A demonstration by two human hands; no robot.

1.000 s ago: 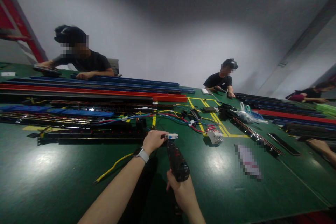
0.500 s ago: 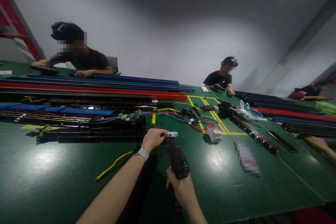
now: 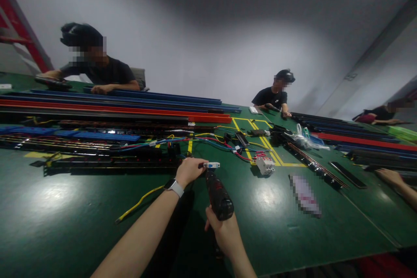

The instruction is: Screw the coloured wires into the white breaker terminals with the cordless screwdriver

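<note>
My right hand point(image 3: 224, 232) is wrapped round the grip of a black and red cordless drill point(image 3: 219, 197), which points away from me over the table. At the drill's front end, my left hand point(image 3: 190, 170) has its fingers closed on a small white and blue circuit breaker point(image 3: 213, 165). The drill's tip is hidden behind its body, so whether it touches the breaker I cannot tell. Left of my left hand lies a long black rail point(image 3: 114, 165). A yellow cable point(image 3: 140, 204) with a bare-looking end rests beside my left forearm.
A grey multi-pole breaker point(image 3: 265, 165) with red wires stands right of the drill. Bundled coloured wires point(image 3: 208, 140) cross the middle. Red rails point(image 3: 130, 112) and blue rails lie behind. Co-workers sit at the far side, and another person's hand point(image 3: 391, 177) is at right.
The view has shifted very slightly. My hands, the drill and the circuit breaker keep nearly the same places relative to each other.
</note>
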